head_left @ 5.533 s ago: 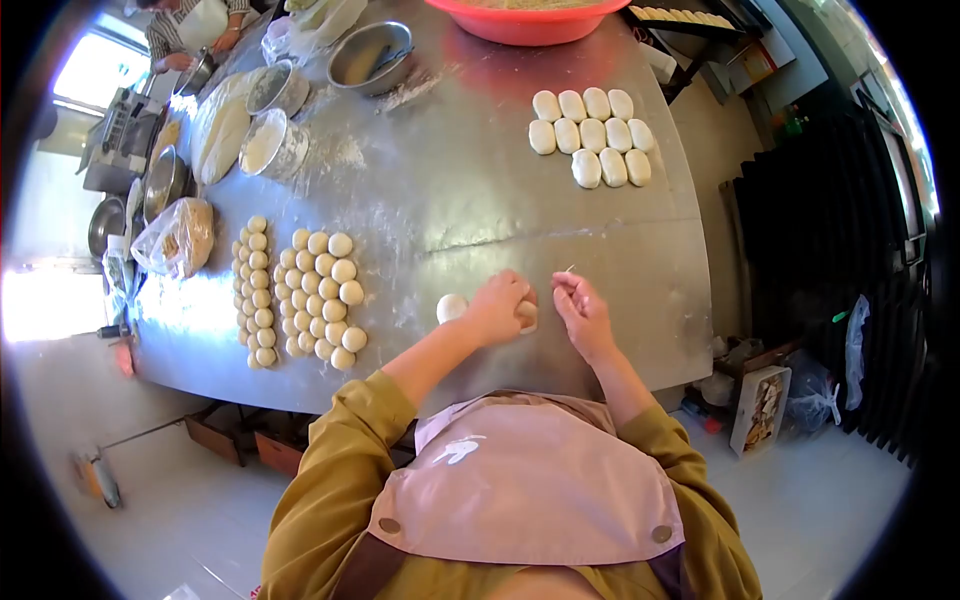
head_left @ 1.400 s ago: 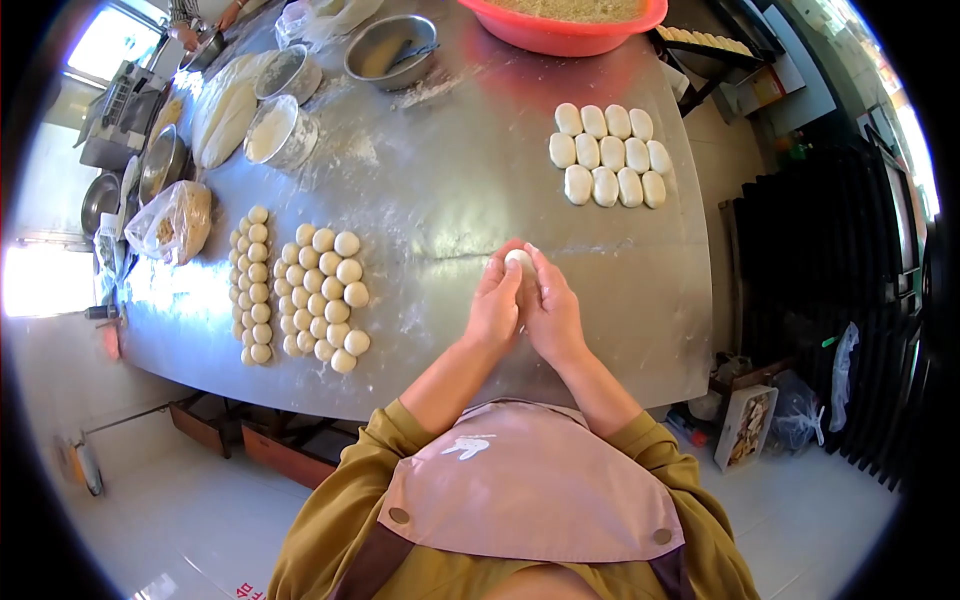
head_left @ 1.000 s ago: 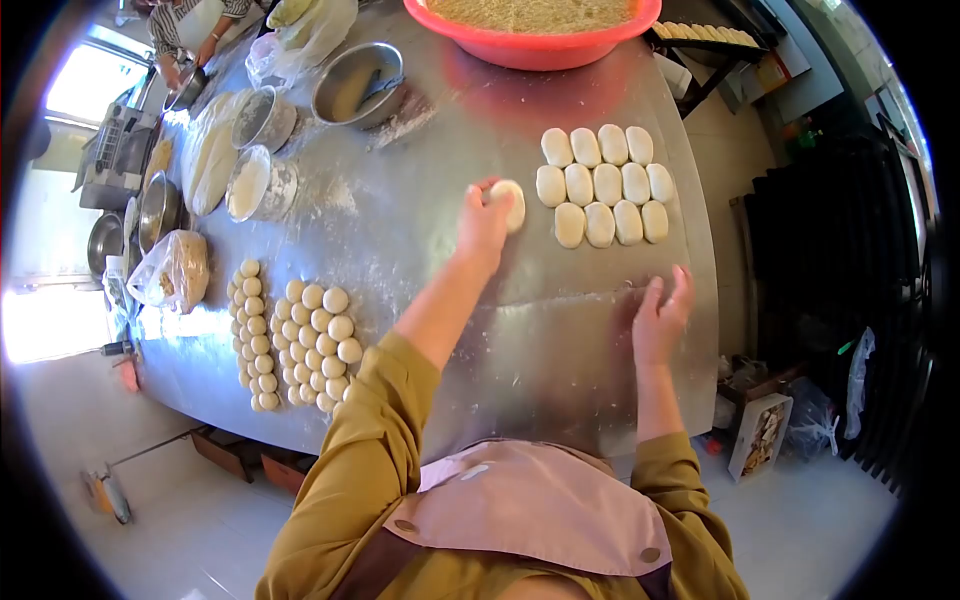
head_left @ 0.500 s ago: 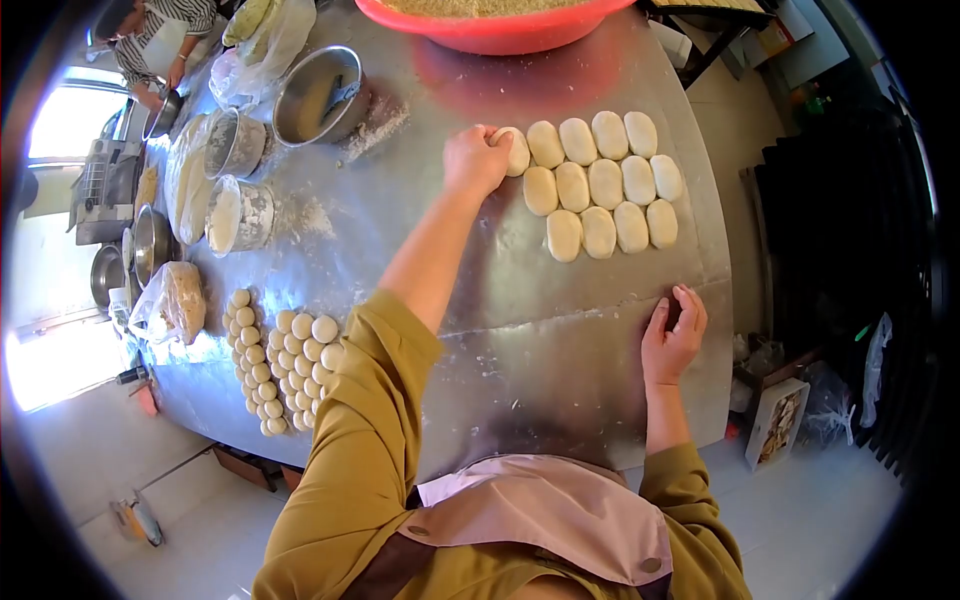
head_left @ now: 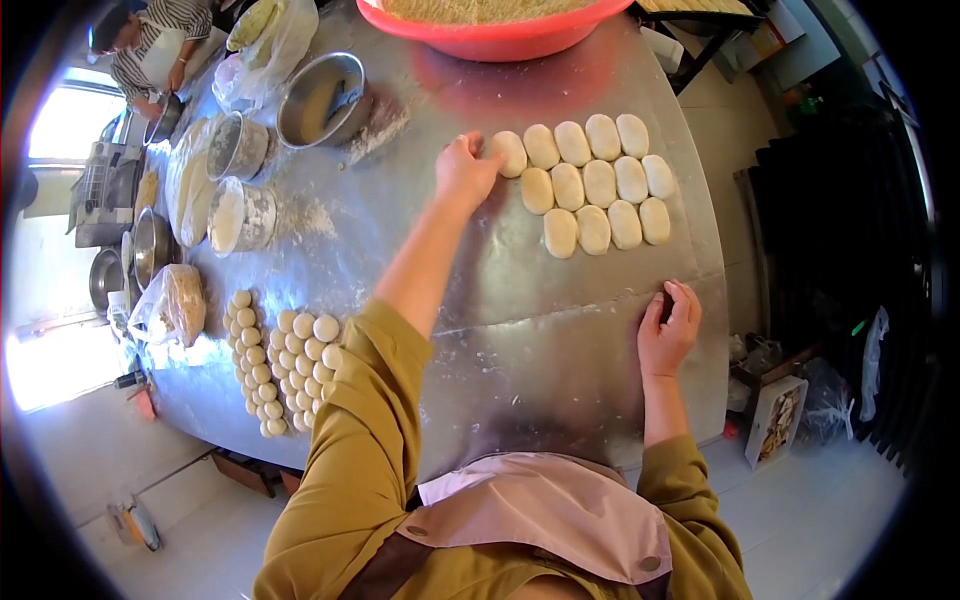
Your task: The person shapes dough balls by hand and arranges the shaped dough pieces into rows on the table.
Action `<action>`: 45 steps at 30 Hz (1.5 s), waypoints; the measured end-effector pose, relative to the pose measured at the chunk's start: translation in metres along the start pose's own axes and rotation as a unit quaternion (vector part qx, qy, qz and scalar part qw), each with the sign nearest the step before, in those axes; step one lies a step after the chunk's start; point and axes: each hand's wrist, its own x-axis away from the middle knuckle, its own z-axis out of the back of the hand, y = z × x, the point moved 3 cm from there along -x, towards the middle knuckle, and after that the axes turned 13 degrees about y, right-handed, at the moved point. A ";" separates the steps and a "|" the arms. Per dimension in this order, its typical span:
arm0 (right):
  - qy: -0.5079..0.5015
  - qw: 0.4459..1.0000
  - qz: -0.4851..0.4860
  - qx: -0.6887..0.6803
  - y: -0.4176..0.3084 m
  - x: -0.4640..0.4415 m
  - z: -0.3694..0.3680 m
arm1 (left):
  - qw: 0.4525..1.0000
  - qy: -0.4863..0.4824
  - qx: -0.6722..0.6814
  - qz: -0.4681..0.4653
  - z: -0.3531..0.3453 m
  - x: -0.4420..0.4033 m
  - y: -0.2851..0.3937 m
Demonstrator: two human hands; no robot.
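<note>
My left hand (head_left: 467, 172) is beside the leftmost dough piece (head_left: 510, 154) of the far row, its fingers apart with nothing between them. That piece lies on the metal table (head_left: 560, 350), next to several oval dough pieces (head_left: 600, 183) set in three rows. Over the right part of the table hovers my right hand (head_left: 669, 330), empty, with fingers loosely curved and thumb apart. At the left, small round dough balls (head_left: 302, 360) stand in two groups, partly hidden by my left sleeve.
A red basin (head_left: 500, 42) sits at the far edge. Metal bowls (head_left: 345, 125), floury containers (head_left: 258, 215) and a plastic bag (head_left: 180, 300) line the left side. Another person (head_left: 155, 50) works at the far left corner. Dark racks (head_left: 840, 220) stand at the right.
A dough piece formed between both hands was carried by my left hand to the left end of the far row and let go. My left hand has since drawn slightly left of it.
</note>
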 end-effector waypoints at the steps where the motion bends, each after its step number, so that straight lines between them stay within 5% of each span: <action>1: 0.001 1.000 0.002 0.001 0.000 0.000 0.000 | 1.000 -0.014 -0.006 -0.014 0.005 0.012 0.007; 8: 0.014 1.000 0.023 -0.001 0.000 0.000 0.001 | 0.997 -0.032 0.062 -0.015 0.001 0.029 0.007; 11: 0.014 1.000 0.024 -0.010 0.005 0.002 0.000 | 0.994 0.050 0.092 -0.011 0.010 0.057 -0.006; 14: 0.020 0.999 0.024 -0.021 0.008 0.005 -0.002 | 0.986 0.057 0.153 0.030 0.033 0.106 -0.045; 17: 0.035 0.998 0.039 -0.035 0.011 0.008 -0.007 | 0.998 -0.001 0.015 0.056 0.080 0.191 -0.075; 18: 0.037 0.998 0.043 -0.038 0.012 0.010 -0.009 | 0.996 0.000 0.069 0.053 0.086 0.220 -0.101; 24: -0.003 0.999 0.043 0.014 0.024 0.014 -0.011 | 0.986 0.148 0.001 -0.080 0.190 0.357 -0.152; 27: -0.050 0.999 -0.014 -0.011 -0.022 0.042 -0.026 | 0.935 0.325 -0.067 -0.126 0.229 0.389 -0.167; 29: -0.117 0.987 -0.068 -0.081 -0.086 0.070 -0.025 | 0.926 0.354 -0.094 -0.096 0.243 0.397 -0.187; 32: -0.190 0.931 0.173 -0.259 -0.220 0.130 -0.015 | 0.918 0.363 -0.145 -0.066 0.257 0.397 -0.209; 36: -0.355 0.779 0.346 -0.384 -0.338 0.195 -0.004 | 0.918 0.352 -0.180 -0.033 0.271 0.396 -0.230; 39: -0.404 0.736 0.399 -0.369 -0.367 0.234 0.002 | 0.916 0.357 -0.168 -0.075 0.267 0.392 -0.253; 45: -0.363 0.781 0.376 -0.343 -0.336 0.289 -0.029 | 0.893 0.428 -0.073 -0.120 0.264 0.385 -0.268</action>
